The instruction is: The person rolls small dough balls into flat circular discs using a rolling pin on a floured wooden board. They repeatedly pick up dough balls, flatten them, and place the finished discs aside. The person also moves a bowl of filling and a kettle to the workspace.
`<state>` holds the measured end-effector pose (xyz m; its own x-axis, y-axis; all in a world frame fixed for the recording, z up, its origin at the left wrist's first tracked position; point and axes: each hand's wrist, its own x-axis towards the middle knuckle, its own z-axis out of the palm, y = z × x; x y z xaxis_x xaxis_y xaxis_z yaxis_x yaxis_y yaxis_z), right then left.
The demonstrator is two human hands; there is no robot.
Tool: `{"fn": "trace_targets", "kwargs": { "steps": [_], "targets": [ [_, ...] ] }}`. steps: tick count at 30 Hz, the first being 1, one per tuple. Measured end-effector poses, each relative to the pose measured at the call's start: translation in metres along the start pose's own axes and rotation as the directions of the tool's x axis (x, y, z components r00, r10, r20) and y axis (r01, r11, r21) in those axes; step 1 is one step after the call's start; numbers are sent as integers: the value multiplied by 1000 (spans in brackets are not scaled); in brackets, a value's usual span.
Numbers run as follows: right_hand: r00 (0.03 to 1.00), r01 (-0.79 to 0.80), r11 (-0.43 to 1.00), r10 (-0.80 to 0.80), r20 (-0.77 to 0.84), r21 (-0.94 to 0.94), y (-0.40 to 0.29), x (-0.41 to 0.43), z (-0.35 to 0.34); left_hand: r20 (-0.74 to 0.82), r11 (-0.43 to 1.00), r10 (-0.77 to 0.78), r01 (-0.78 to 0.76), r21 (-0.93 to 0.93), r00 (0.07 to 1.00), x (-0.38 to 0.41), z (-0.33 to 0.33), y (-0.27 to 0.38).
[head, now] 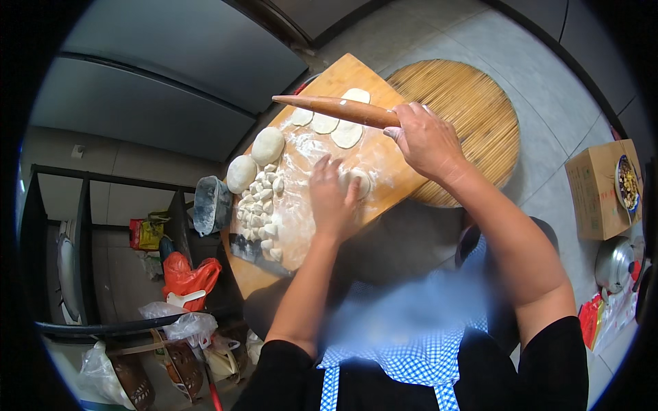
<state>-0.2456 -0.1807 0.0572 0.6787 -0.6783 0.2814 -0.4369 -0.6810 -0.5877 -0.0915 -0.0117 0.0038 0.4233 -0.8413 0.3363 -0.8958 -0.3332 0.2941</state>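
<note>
My right hand [429, 141] grips one end of a tapered wooden rolling pin [329, 106], raised over the board. Slightly blurred, my left hand [331, 195] rests at a small dough disc [361, 183], its thumb on the disc and its fingers spread on the flour. Several flat dough wrappers [347, 134] lie at the far side of the floured wooden board [380, 156], partly hidden by the pin. Two large dough lumps [268, 146] sit at the left edge, beside a pile of small dough pieces [257, 208]. A dark flat scraper [252, 251] lies near the board's lower left corner.
A round slatted mat [478, 118] lies right of the board. A flour-dusted container [212, 205] stands at its left, near a black shelf [82, 246] with a red plastic bag [187, 277]. At far right are a cardboard box [591, 190] bearing a bowl [627, 182], and a metal pot [614, 264].
</note>
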Motion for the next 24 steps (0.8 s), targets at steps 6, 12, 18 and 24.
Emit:
{"fn": "trace_targets", "kwargs": {
  "steps": [6, 12, 18, 24],
  "targets": [
    [994, 112, 994, -112, -8, -20, 4, -6, 17, 282, 966, 213, -244, 81, 936, 17, 22, 7],
    [974, 215, 974, -208, 87, -72, 5, -12, 37, 160, 976, 104, -131, 173, 982, -9, 26, -7],
    [921, 369, 929, -359, 150, -40, 0, -32, 36, -237, 970, -206, 165, -180, 949, -67, -33, -30],
    [848, 523, 852, -515, 126, -35, 7, -43, 53, 211, 968, -213, 177, 180, 954, -122, -47, -25]
  ]
}}
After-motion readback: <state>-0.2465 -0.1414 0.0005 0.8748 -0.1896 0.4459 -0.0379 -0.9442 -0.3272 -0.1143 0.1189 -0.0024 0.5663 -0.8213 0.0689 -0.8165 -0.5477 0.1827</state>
